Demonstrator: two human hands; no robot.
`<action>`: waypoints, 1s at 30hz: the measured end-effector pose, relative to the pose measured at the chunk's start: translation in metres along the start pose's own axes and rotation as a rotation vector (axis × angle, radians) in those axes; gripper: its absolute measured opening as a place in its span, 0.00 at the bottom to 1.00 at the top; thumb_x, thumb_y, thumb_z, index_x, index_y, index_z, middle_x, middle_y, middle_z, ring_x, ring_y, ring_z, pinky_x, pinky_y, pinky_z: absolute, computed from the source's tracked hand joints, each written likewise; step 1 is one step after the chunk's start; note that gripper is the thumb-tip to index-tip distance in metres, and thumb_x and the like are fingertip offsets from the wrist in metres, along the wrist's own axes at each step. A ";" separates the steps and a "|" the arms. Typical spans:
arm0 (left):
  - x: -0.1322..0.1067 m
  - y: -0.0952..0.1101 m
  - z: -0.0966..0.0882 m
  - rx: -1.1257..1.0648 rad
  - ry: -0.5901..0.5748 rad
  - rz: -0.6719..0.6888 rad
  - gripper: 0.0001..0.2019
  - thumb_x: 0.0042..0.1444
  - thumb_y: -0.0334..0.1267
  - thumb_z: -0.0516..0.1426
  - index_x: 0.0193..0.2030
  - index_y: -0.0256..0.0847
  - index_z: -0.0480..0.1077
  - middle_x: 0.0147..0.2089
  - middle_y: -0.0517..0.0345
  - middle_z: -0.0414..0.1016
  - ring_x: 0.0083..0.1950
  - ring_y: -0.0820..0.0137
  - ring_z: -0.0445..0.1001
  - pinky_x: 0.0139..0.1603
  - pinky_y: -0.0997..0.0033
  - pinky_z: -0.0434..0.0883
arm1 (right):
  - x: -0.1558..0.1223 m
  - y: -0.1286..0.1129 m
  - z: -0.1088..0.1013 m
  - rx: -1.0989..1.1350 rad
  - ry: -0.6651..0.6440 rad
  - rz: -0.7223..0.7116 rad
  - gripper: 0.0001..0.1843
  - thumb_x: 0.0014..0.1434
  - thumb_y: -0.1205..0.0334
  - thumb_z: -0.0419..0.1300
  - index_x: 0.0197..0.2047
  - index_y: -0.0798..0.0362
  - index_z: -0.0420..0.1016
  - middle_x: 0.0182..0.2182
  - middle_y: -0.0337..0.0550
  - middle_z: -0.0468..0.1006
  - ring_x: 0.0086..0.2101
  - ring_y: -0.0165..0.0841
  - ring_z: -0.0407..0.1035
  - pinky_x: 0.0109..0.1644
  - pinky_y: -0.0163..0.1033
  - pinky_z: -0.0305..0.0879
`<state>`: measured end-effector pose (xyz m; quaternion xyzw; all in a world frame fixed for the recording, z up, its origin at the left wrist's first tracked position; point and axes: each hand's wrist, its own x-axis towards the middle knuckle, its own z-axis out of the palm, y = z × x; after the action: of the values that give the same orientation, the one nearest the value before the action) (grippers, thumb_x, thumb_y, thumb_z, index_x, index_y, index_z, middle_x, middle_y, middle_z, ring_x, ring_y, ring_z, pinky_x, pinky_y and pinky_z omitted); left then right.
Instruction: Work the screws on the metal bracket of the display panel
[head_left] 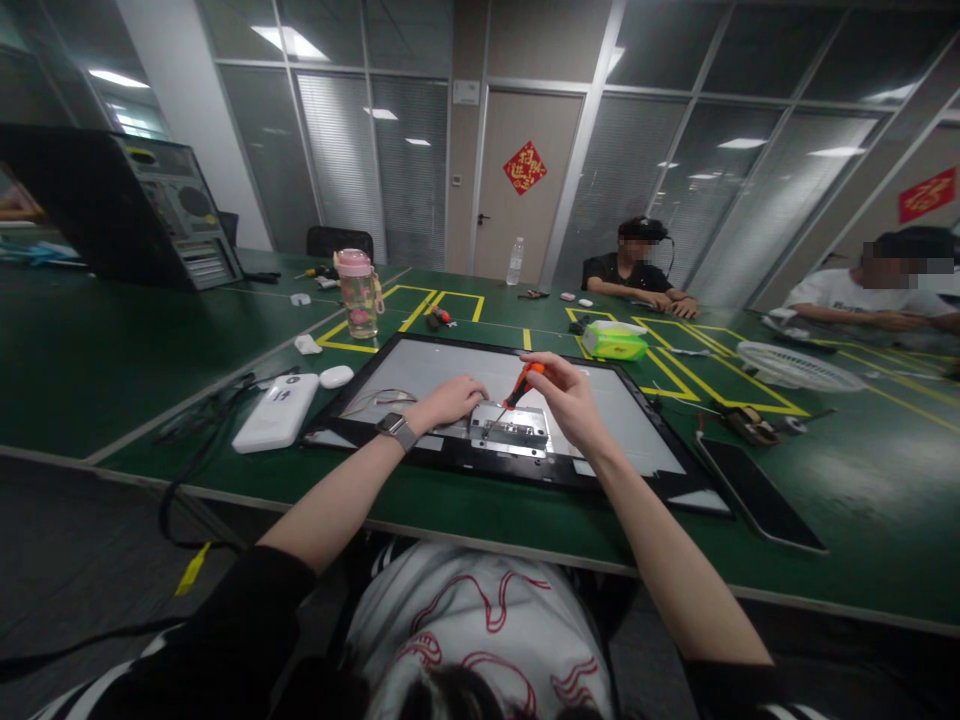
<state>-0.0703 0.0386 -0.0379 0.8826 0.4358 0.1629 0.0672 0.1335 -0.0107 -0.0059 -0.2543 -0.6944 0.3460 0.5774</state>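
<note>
My right hand grips the orange-and-black handle of a screwdriver from above. Its thin shaft slants down to the left, and the tip meets a silver metal bracket; any screw under the tip is too small to make out. At the bracket's left end, my left hand has its fingers bent and close together, holding that end. A watch is on the left wrist. Beneath the bracket lies a large flat display panel with a black frame and pale grey back. Thin wires run across its left side.
Left of the panel are a white power bank, a white case and a pink-lidded bottle. To the right are a dark tablet, a tape measure and a green tissue pack. Two people sit across the table.
</note>
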 end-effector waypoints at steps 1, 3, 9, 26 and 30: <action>0.000 0.000 0.000 0.001 0.001 0.000 0.17 0.60 0.30 0.46 0.47 0.39 0.74 0.43 0.51 0.73 0.45 0.67 0.71 0.51 0.70 0.66 | 0.000 0.000 0.000 0.010 -0.008 0.003 0.13 0.57 0.55 0.62 0.46 0.46 0.75 0.36 0.40 0.78 0.37 0.33 0.72 0.47 0.42 0.68; 0.000 0.000 0.000 -0.001 -0.001 -0.001 0.17 0.60 0.30 0.46 0.47 0.39 0.74 0.43 0.51 0.73 0.45 0.67 0.71 0.50 0.70 0.66 | -0.001 -0.001 0.001 0.035 -0.030 0.005 0.16 0.59 0.54 0.60 0.50 0.46 0.73 0.41 0.42 0.79 0.43 0.35 0.73 0.53 0.46 0.67; 0.000 -0.002 0.001 -0.016 0.004 0.004 0.17 0.61 0.31 0.46 0.47 0.39 0.74 0.43 0.50 0.73 0.46 0.65 0.71 0.50 0.68 0.66 | -0.001 0.001 0.002 0.073 -0.058 0.013 0.20 0.62 0.51 0.57 0.56 0.46 0.70 0.48 0.45 0.78 0.51 0.39 0.70 0.59 0.51 0.62; 0.000 0.000 0.000 -0.005 -0.010 0.008 0.18 0.61 0.31 0.45 0.48 0.38 0.74 0.42 0.50 0.73 0.46 0.65 0.71 0.50 0.69 0.66 | -0.003 -0.006 0.003 -0.178 0.014 -0.101 0.18 0.64 0.56 0.52 0.56 0.45 0.70 0.48 0.45 0.76 0.47 0.38 0.71 0.56 0.49 0.63; 0.000 0.001 -0.001 0.005 -0.017 0.002 0.18 0.61 0.31 0.45 0.48 0.38 0.74 0.42 0.50 0.72 0.45 0.66 0.71 0.50 0.69 0.66 | -0.003 -0.002 0.005 -0.177 0.103 -0.088 0.16 0.61 0.57 0.58 0.52 0.46 0.74 0.42 0.44 0.77 0.41 0.36 0.72 0.50 0.45 0.67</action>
<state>-0.0703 0.0381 -0.0366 0.8845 0.4347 0.1546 0.0687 0.1296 -0.0148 -0.0070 -0.2911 -0.7022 0.2443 0.6020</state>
